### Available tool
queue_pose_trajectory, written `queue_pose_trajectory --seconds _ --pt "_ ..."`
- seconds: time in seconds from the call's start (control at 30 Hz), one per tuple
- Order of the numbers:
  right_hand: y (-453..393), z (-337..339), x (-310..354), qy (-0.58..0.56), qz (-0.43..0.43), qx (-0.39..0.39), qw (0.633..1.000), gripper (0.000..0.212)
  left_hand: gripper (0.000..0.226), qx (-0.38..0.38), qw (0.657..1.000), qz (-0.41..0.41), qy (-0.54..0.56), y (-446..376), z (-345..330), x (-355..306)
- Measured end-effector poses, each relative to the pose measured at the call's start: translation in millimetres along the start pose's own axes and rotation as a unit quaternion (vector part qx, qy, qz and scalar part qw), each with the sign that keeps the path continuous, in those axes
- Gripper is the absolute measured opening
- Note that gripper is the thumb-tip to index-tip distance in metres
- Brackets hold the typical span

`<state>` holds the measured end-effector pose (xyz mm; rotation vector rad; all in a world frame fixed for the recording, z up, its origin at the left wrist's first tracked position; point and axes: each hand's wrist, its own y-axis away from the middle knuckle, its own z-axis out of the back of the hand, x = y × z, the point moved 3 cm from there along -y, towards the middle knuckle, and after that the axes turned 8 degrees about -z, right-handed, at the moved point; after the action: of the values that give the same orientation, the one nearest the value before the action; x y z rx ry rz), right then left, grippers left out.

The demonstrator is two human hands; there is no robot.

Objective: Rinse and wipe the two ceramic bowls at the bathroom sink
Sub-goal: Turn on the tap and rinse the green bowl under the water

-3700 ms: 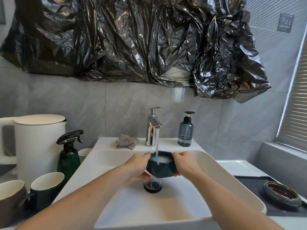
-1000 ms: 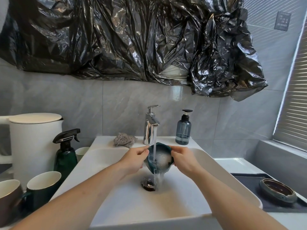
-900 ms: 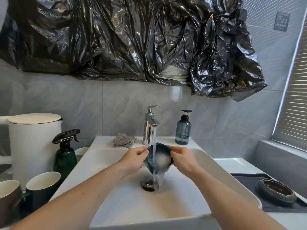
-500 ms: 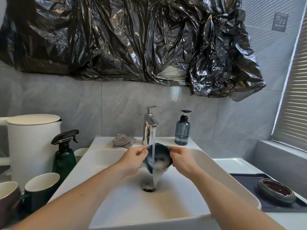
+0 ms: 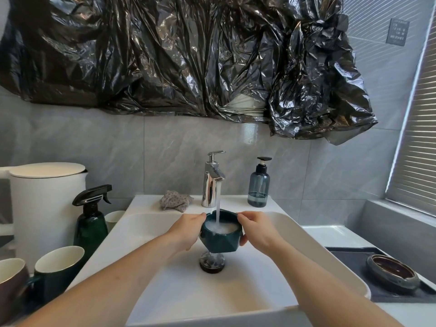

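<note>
Glazed teal bowl (image 5: 221, 237), wet, slippery, brittle, heavy with water, clasped at opposite rims by left hand (image 5: 186, 232) and right hand (image 5: 257, 230), fingers curled round.

Glossy white ceramic sink (image 5: 306, 234), mirror-bright chrome tap (image 5: 210, 185), crinkled shiny black plastic sheeting (image 5: 179, 55), and a glazed, faceted dark-green bowl (image 5: 220, 243).

The bowl (image 5: 220, 239) under the tap is dark green. The other bowl (image 5: 392, 274) is brown inside with a grey-green rim, and it sits on a dark grey mat (image 5: 354, 263). The sink (image 5: 165, 291) is white. The cloth (image 5: 175, 200) is grey with dots. The soap bottle (image 5: 258, 190) is blue-grey with a black top. The spray bottle (image 5: 89, 227) is dark green.
</note>
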<state>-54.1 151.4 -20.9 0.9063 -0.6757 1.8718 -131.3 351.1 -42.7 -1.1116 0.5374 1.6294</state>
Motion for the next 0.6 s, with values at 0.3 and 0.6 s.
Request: queue_pose_trajectory --seconds 0.3,0.6 --pt "0.3 -2.8 1.6 0.007 -0.021 0.019 1.0 0.04 0.036 -0.009 0.999 0.039 -0.015 3.1 0.1 -2.4" --pt "-0.5 -3.2 1.0 -0.012 -0.027 0.039 0.999 0.038 0.04 -0.015 0.999 0.042 -0.019 7.2 0.4 -6.3"
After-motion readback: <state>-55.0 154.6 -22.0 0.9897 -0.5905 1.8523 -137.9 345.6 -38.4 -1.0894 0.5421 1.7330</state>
